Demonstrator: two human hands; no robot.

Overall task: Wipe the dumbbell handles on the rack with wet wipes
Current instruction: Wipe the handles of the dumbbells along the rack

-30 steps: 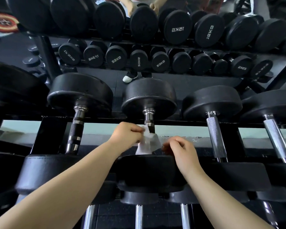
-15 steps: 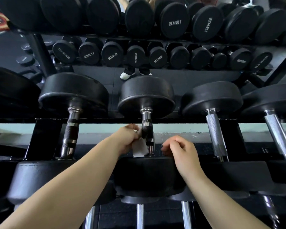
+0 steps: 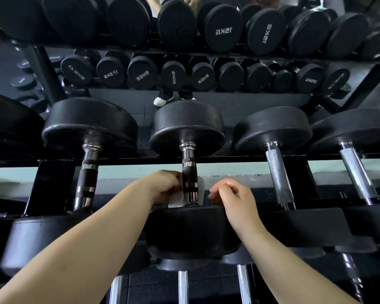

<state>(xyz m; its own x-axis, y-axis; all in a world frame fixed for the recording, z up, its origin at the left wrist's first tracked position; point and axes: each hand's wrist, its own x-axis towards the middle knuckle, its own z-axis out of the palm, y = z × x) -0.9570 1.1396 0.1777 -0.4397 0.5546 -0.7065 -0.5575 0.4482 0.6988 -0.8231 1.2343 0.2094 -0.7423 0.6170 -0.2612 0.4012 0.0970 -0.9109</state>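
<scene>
- The wet wipe (image 3: 176, 199) is pressing against the middle dumbbell handle (image 3: 189, 172) at its 9 o'clock, low by the near weight.
- The left hand (image 3: 165, 187) is gripping the wipe there.
- The right hand (image 3: 230, 197) is hovering at the handle's 3 o'clock, fingers curled, holding nothing visible.
- The rack (image 3: 53, 185) is carrying the dumbbells.

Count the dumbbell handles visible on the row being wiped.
4: left handle, centre handle beside the left hand, right handle, far-right handle. Another at far left may be hidden.
</scene>
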